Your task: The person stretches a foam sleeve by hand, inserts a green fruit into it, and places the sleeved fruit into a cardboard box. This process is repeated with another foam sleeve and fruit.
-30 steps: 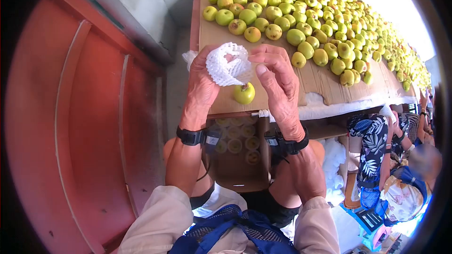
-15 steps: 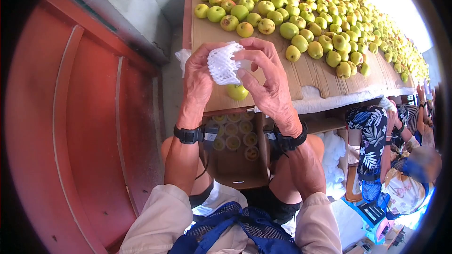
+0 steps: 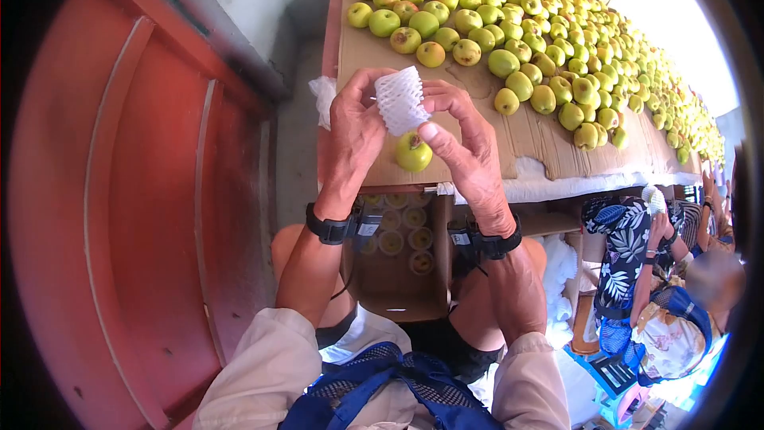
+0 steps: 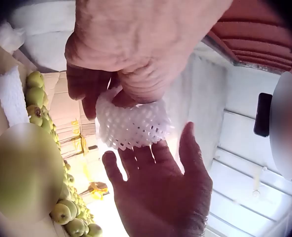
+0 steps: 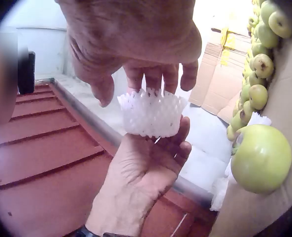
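Observation:
A white foam net sleeve (image 3: 402, 101), short and tube-shaped, is held up over the cardboard-covered table. My left hand (image 3: 356, 129) grips one end; in the left wrist view its fingers reach into the sleeve's opening. My right hand (image 3: 469, 143) is at the other end. In the right wrist view, the right fingers (image 5: 153, 76) point straight at the sleeve's rim, thumb spread apart. A single green apple (image 3: 414, 153) with a brown stem hollow sits on the table near its front edge, just below the sleeve in the head view.
Many green apples (image 3: 543, 99) cover the far and right parts of the table. Below its edge, a cardboard box (image 3: 398, 291) holds several wrapped fruits. A red panelled door (image 3: 151, 215) stands at left. Another person (image 3: 676, 326) sits at right.
The sleeve has turned from showing its open mouth to showing its side. My right fingers and thumb have shifted around its edge. The left hand keeps its hold.

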The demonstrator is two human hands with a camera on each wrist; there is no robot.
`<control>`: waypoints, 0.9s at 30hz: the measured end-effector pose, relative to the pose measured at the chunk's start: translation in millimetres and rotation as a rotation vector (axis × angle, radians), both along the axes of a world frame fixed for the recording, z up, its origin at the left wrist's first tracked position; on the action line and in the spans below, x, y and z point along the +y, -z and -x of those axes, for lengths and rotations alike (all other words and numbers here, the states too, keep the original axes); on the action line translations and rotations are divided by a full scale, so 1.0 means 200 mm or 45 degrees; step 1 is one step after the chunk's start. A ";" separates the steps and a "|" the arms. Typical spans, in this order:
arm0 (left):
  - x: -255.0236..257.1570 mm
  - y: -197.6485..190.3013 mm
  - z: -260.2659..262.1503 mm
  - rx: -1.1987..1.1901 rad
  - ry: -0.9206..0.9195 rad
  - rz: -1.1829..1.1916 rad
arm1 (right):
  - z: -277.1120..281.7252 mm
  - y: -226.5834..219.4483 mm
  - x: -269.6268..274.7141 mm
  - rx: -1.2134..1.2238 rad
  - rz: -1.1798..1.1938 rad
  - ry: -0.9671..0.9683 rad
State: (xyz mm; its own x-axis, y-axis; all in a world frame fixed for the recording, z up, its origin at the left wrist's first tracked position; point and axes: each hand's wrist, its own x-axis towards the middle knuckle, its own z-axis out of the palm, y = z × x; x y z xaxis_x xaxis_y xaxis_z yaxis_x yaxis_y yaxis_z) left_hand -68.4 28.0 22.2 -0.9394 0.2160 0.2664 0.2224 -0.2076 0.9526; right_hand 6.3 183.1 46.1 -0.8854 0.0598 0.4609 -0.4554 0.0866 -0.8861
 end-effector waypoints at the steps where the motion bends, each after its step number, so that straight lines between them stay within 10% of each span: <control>1: 0.00 0.00 -0.01 0.033 -0.003 0.014 | 0.01 0.02 -0.01 0.026 -0.038 0.027; 13: -0.08 -0.04 -0.01 -0.378 0.775 -0.463 | 0.05 0.04 0.13 -0.539 0.943 -0.362; 27: -0.14 0.08 0.02 -0.682 0.880 -0.696 | 0.10 0.13 0.17 -0.582 0.853 -0.420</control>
